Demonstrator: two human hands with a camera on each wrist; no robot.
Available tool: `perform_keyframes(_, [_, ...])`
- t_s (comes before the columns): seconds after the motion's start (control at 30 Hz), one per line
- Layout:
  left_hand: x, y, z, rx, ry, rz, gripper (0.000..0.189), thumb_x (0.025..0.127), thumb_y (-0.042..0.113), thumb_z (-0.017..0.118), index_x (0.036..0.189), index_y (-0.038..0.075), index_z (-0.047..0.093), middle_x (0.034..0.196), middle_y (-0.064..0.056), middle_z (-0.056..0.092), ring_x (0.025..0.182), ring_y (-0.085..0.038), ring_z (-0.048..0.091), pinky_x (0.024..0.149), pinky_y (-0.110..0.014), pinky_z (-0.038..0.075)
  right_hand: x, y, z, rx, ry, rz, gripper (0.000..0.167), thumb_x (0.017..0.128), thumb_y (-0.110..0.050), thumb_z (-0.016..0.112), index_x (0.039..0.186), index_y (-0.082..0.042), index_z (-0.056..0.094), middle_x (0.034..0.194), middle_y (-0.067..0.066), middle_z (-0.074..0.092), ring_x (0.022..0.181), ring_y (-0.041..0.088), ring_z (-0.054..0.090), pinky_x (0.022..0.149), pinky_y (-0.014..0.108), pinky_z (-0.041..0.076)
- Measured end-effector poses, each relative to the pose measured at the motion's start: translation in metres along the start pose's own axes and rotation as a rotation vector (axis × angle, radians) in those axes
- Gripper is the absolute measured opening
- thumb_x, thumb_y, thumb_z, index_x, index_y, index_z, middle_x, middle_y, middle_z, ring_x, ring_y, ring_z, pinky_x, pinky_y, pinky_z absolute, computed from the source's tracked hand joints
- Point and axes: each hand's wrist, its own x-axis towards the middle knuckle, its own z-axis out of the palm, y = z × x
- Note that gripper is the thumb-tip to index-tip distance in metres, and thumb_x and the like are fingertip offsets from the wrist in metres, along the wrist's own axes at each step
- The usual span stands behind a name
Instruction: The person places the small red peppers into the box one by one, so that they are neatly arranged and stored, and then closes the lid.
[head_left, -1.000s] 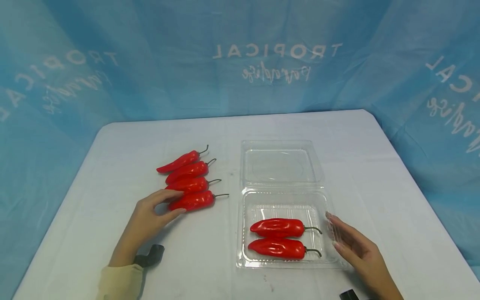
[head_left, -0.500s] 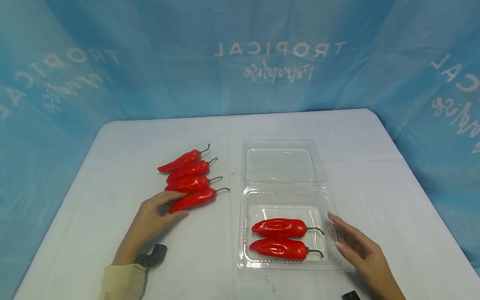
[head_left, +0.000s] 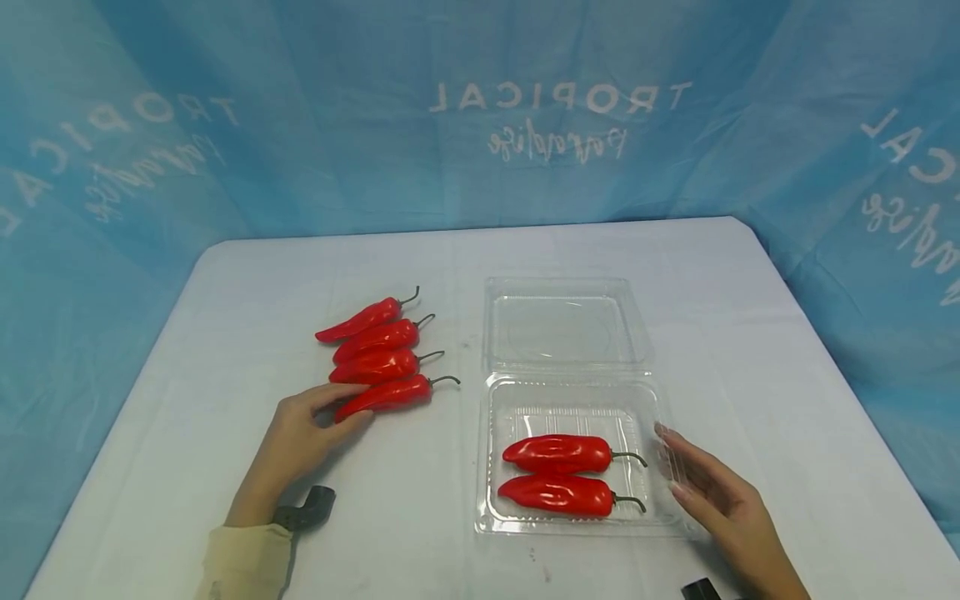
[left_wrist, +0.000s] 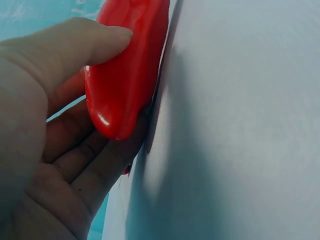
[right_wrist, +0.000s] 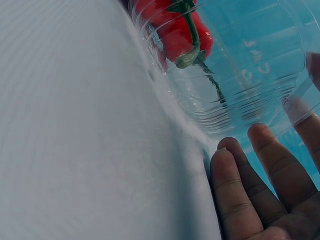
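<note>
My left hand (head_left: 303, 429) pinches the tapered end of the nearest red pepper (head_left: 393, 393) in a row at the left of the table. In the left wrist view the thumb lies on top of that pepper (left_wrist: 127, 65) and the fingers are under and beside it. My right hand (head_left: 723, 508) rests with extended fingers at the right side of a clear plastic clamshell container (head_left: 487, 454). Two red peppers (head_left: 558, 454) lie side by side in its base, stems to the right. The right wrist view has the fingertips against the ribbed clear wall (right_wrist: 225, 117).
Several more red peppers (head_left: 378, 339) lie stacked in a slanting row beyond the left hand, stems to the right. The container's lid (head_left: 562, 325) lies folded back behind its base. A blue printed curtain (head_left: 337, 125) surrounds the white table (head_left: 412, 500).
The pepper in my left hand has turned, its stem end swinging slightly away from me. The right hand and the container have stayed in place.
</note>
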Motion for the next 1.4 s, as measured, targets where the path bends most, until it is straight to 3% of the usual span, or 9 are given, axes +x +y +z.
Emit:
perform_keyframes(0.2, [0.000,-0.001,0.001,-0.003,0.011,-0.006,0.048,0.089,0.034,0.081,0.133,0.017,0.070,0.128,-0.007,0.070,0.117,-0.031,0.064,0.093,-0.053,0.056,-0.001,0.001,0.001,-0.010,0.011,0.030,0.053,0.099,-0.001,0.063,0.150,-0.010,0.051,0.154,0.006,0.050,0.140,0.002,0.044,0.103,0.015,0.040])
perform_keyframes(0.37, [-0.001,0.000,0.002,-0.009,0.097,0.009,0.047,0.090,0.032,0.081,0.132,0.016,0.071,0.126,-0.007,0.071,0.118,-0.032,0.065,0.094,-0.051,0.055,-0.001,-0.001,0.002,-0.012,0.024,0.037,0.052,0.099,-0.002,0.063,0.149,-0.011,0.052,0.153,0.005,0.051,0.138,0.000,0.045,0.102,0.014,0.041])
perform_keyframes(0.5, [-0.002,0.003,0.000,-0.002,0.159,0.027,0.044,0.089,0.028,0.082,0.131,0.017,0.072,0.124,-0.005,0.072,0.116,-0.029,0.067,0.092,-0.027,0.055,-0.002,-0.001,0.002,-0.012,0.028,0.037,0.052,0.099,-0.002,0.064,0.149,-0.009,0.052,0.153,0.006,0.052,0.138,0.000,0.045,0.102,0.014,0.041])
perform_keyframes(0.6, [-0.002,0.009,-0.002,-0.007,0.196,0.050,0.043,0.089,0.023,0.082,0.130,0.016,0.072,0.123,-0.004,0.073,0.114,-0.027,0.067,0.087,-0.008,0.047,-0.002,0.000,0.001,-0.015,0.026,0.033,0.052,0.099,-0.002,0.064,0.149,-0.009,0.052,0.153,0.007,0.051,0.138,0.000,0.045,0.103,0.015,0.040])
perform_keyframes(0.67, [-0.001,0.014,-0.003,-0.018,0.220,0.082,0.043,0.088,0.020,0.083,0.129,0.014,0.073,0.122,-0.004,0.073,0.111,-0.027,0.068,0.085,-0.003,0.043,-0.002,0.001,0.000,-0.012,0.024,0.030,0.053,0.099,-0.001,0.064,0.149,-0.009,0.052,0.153,0.007,0.051,0.139,0.001,0.044,0.103,0.015,0.040])
perform_keyframes(0.87, [0.006,0.034,-0.002,-0.060,0.267,0.206,0.042,0.085,0.015,0.086,0.125,0.012,0.075,0.116,-0.003,0.075,0.108,-0.023,0.070,0.087,-0.005,0.045,-0.001,0.000,0.002,-0.015,0.028,0.027,0.053,0.098,-0.002,0.066,0.148,-0.011,0.053,0.152,0.007,0.052,0.139,0.001,0.044,0.103,0.014,0.039])
perform_keyframes(1.03, [0.014,0.060,0.004,-0.089,0.278,0.291,0.045,0.081,0.015,0.088,0.125,0.017,0.076,0.114,0.002,0.076,0.103,-0.018,0.070,0.083,-0.011,0.052,-0.001,-0.002,0.004,-0.007,0.033,0.022,0.053,0.097,-0.001,0.066,0.148,-0.010,0.053,0.152,0.007,0.052,0.139,0.000,0.044,0.103,0.013,0.040])
perform_keyframes(1.2, [0.024,0.089,0.015,-0.131,0.229,0.370,0.050,0.080,0.018,0.090,0.127,0.019,0.075,0.115,0.005,0.075,0.105,-0.015,0.070,0.082,-0.023,0.058,-0.001,-0.001,0.004,-0.014,0.038,0.028,0.053,0.098,-0.002,0.066,0.148,-0.011,0.053,0.152,0.006,0.052,0.139,-0.001,0.043,0.103,0.014,0.040])
perform_keyframes(1.4, [0.036,0.120,0.038,-0.160,0.126,0.491,0.045,0.084,0.024,0.087,0.127,0.018,0.075,0.112,0.006,0.076,0.092,-0.008,0.068,0.073,-0.031,0.060,0.000,-0.002,0.004,-0.023,0.041,0.009,0.053,0.097,-0.002,0.066,0.148,-0.011,0.054,0.153,0.007,0.052,0.139,-0.001,0.043,0.103,0.015,0.040])
